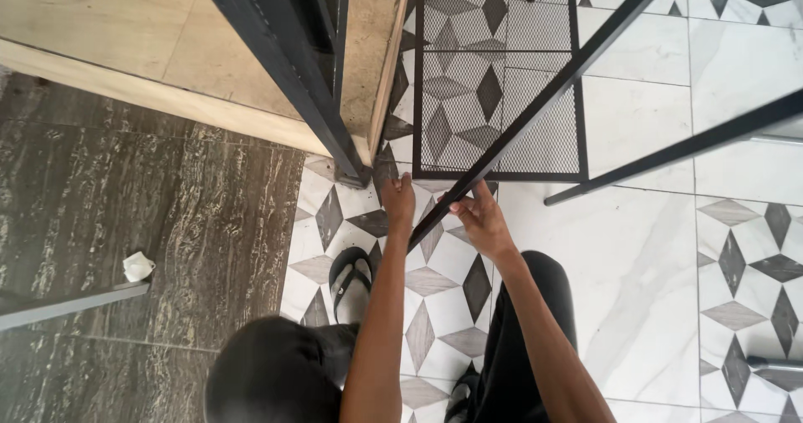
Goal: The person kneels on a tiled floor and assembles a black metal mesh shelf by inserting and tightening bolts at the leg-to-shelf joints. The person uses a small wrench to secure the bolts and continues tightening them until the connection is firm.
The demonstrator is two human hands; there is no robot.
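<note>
Head view, looking straight down at a person crouched or squatting on a patterned tile floor (pixel 644 247). Both arms reach forward to a black metal frame. The left hand (pixel 399 201) is up at the lower edge of the mesh panel (pixel 493 97), fingers pressed together and curled, fingertips against the bottom rail near its left corner; seems placed to steady that corner so it doesn't slide on the smooth tile. Whether it truly grips the rail, cannot tell. The right hand (pixel 481 218) is closed around a slanting black bar (pixel 535 105), thumb on top, fingers wrapped under; the bar runs from near the hands up toward the far right, so holding its near end keeps it lined up with the panel's rail. The two hands sit just beside each other, where bar and panel meet.

Another black bar (pixel 694 143) lies on the right, well apart from the hands. A thick black post (pixel 284 63) leans against a beige stone step (pixel 125 30) on the far left. Dark marble flooring (pixel 125 214) at left holds a crumpled white scrap (pixel 138 266) beside a grey strip (pixel 71 304). A black sandal (pixel 351 281) shows on the person's foot, near the left arm.
</note>
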